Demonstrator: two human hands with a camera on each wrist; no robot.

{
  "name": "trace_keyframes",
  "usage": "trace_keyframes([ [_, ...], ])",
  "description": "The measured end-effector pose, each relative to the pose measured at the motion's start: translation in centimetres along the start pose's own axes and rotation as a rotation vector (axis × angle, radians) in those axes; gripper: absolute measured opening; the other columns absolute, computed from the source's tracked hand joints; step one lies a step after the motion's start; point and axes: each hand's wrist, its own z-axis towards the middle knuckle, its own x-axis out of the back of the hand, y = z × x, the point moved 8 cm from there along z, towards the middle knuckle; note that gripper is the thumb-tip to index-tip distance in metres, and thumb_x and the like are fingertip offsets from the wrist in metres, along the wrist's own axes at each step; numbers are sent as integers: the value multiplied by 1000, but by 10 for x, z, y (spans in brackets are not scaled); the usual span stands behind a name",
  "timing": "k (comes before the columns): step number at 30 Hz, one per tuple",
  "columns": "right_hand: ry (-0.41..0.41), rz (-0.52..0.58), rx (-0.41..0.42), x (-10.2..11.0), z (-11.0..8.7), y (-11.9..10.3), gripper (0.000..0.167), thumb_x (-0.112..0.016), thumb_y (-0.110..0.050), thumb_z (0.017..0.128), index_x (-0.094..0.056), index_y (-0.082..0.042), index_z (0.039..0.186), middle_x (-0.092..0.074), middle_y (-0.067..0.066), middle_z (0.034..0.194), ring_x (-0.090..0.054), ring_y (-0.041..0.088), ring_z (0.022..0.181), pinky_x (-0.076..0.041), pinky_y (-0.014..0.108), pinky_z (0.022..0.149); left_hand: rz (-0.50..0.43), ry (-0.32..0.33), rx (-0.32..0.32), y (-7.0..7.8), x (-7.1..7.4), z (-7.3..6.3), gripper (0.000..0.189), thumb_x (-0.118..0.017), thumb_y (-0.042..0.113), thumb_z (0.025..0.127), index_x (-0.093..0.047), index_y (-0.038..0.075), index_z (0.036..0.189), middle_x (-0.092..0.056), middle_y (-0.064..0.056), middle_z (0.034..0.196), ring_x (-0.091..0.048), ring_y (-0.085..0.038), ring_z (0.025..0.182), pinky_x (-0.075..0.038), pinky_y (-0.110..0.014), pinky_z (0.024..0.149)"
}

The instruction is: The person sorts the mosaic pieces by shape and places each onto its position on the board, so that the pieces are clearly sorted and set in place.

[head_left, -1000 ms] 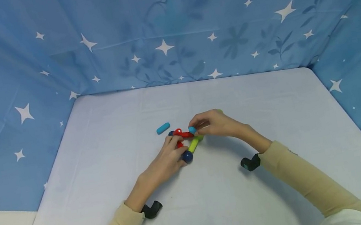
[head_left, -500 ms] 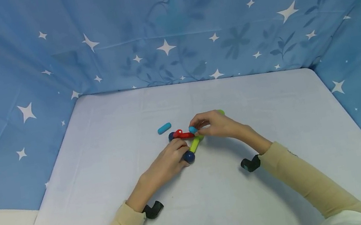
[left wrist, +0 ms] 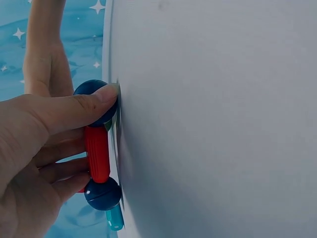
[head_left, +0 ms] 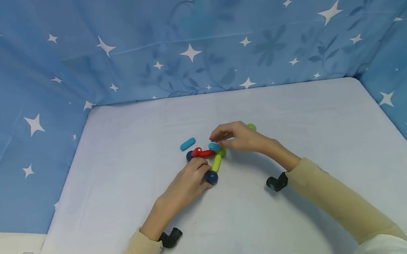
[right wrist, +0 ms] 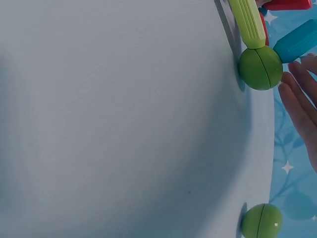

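A small frame of toy building rods and balls lies near the table's middle. My left hand (head_left: 186, 181) holds it, thumb over the near dark blue ball (head_left: 211, 177) and fingers behind a red rod (left wrist: 97, 156). Another dark blue ball (left wrist: 102, 193) joins that rod's far end. A yellow-green rod (head_left: 216, 163) runs to a green ball (right wrist: 260, 68), where a red rod (head_left: 206, 153) also meets. Slanting up from the green ball is a light blue rod (right wrist: 297, 42). Beside it, my right hand (head_left: 241, 136) has its fingers loosely extended; contact with the rod is unclear.
A loose light blue rod (head_left: 188, 144) lies behind the frame. A separate green ball (head_left: 252, 127) rests behind the right hand. Blue star-patterned curtain (head_left: 187, 30) borders the white table (head_left: 305, 110). Black wrist-worn pieces (head_left: 171, 238) hang below both forearms.
My right hand's fingers have parted from their pinch on the light blue rod, which stays at the green ball. The left hand keeps its hold as the frame shifts slightly left.
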Motion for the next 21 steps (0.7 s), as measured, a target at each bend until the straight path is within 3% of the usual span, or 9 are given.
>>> trace_keyframes([
  [10, 9, -12, -67, -5, 20, 11, 24, -68, -7, 98, -71, -3, 122, -74, 10, 119, -70, 24, 111, -56, 40, 101, 21, -15, -1, -1, 0, -3, 33, -86, 14, 85, -71, 1, 111, -65, -9, 118, -58, -24, 117, -54, -34, 100],
  [21, 25, 8, -91, -7, 28, 22, 24, -69, -5, 97, -71, -2, 121, -74, 11, 117, -71, 25, 110, -57, 40, 99, 17, -24, 19, -6, 2, -5, 33, -86, 14, 85, -71, 3, 112, -65, -8, 119, -59, -23, 118, -54, -33, 101],
])
